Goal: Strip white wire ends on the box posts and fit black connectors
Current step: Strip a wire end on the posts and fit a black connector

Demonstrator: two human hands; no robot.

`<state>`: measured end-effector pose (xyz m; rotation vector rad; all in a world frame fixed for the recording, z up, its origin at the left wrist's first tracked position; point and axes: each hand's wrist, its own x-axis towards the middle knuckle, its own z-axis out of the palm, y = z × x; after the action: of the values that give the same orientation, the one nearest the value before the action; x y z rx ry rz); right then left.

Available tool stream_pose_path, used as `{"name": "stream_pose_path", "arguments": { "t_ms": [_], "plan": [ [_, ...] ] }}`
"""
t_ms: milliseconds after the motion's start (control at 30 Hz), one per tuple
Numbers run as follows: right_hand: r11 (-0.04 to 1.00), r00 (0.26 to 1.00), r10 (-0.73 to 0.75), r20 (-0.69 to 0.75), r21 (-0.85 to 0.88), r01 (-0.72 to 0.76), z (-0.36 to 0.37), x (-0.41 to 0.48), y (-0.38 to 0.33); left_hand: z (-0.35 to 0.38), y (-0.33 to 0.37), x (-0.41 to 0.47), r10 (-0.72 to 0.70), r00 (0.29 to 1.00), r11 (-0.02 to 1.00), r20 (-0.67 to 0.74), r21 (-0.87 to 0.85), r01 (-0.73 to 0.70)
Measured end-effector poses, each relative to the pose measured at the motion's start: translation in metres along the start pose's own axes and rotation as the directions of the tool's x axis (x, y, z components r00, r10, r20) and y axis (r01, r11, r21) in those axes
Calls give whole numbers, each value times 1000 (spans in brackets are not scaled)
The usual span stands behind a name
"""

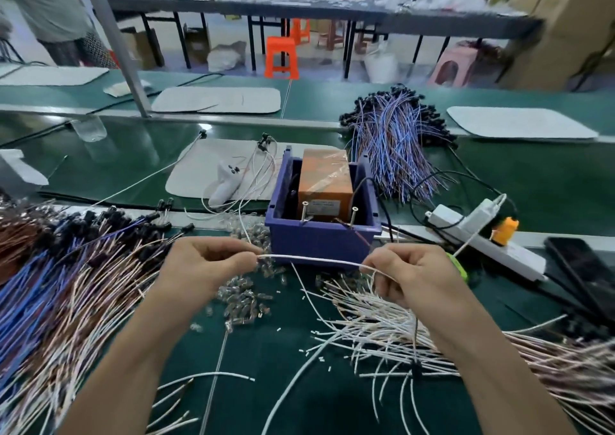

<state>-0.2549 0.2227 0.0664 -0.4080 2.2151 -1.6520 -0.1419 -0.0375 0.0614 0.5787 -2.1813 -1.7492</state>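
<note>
A white wire stretches level between my two hands, just in front of the blue box. My left hand pinches its left end and my right hand pinches its right end, with more white wire trailing down from that hand. Two metal posts stand up at the box's near edge, in front of an orange block. Loose white wires lie below my right hand. Small clear parts are heaped between my arms. Black connectors tip the wires at the left.
Blue, brown and pink wire bundles spread over the left of the green bench. Another bundle lies behind the box. A white power strip with an orange plug and a black phone sit at the right. A person stands far left.
</note>
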Motion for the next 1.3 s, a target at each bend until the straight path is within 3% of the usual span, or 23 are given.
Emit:
{"name": "stream_pose_path", "arguments": {
  "t_ms": [100, 200, 267, 300, 333, 367, 433, 500, 533, 567, 667, 767, 833, 933, 1100, 1200, 1300],
  "plan": [
    [993, 998, 59, 18, 102, -60, -4, 0, 0, -23, -9, -2, -52, 999, 997, -12, -65, 51],
    [984, 997, 65, 38, 165, -70, -4, -1, 0, -50, -31, 1, -145, 989, 937, 26, -319, 146],
    [977, 997, 68, 48, 200, -77, -2, -1, -1, -53, -46, 2, -74, 980, 811, 183, -561, 166],
    [975, 996, 70, 50, 209, -79, 0, -2, -1, -53, -48, 4, 19, 969, 684, 247, -710, 167],
    [975, 996, 70, 52, 208, -79, 2, -1, 0, -59, -52, 5, 28, 992, 653, 127, -754, 78],
    [978, 996, 68, 52, 193, -77, 4, -1, 1, -57, -60, 3, 46, 997, 557, 68, -830, 31],
    [991, 998, 54, 42, 116, -59, 8, -1, 3, -54, -74, 5, 93, 992, 406, 84, -913, 39],
    [999, 999, 32, 16, 2, -32, 10, -2, 4, -44, -70, 0, -13, 999, 474, 52, -879, 52],
    [998, 1000, 21, 5, -65, -20, 9, -2, 5, -34, -65, 8, -36, 994, 517, 106, -849, 109],
    [991, 1000, 9, 3, -137, -9, 8, -3, 6, -29, -63, 16, -17, 977, 441, 215, -875, 200],
    [961, 1000, 2, 26, -276, 5, 2, -5, 7, -23, -59, 19, -151, 985, 565, 82, -810, 154],
    [969, 998, 2, 57, -248, 12, -2, -6, 7, -13, -50, 17, -276, 961, 534, 24, -827, 174],
    [993, 996, 21, 90, -117, -10, 1, -5, 6, -7, -46, 17, -331, 944, 476, 13, -861, 179],
    [999, 996, 32, 80, -16, -31, 7, -1, 9, 0, -45, 15, -316, 948, 379, 39, -911, 164],
    [999, 997, 51, 57, 12, -52, 10, 1, 14, 15, -43, 13, -219, 966, 334, 138, -920, 207],
    [998, 999, 49, 16, 32, -50, 9, 0, 14, 18, -40, 13, -120, 968, 403, 220, -881, 250],
    [996, 996, 50, -76, 72, -44, 8, 2, 14, 17, -39, 13, -113, 954, 500, 276, -815, 295]
  ]
}}
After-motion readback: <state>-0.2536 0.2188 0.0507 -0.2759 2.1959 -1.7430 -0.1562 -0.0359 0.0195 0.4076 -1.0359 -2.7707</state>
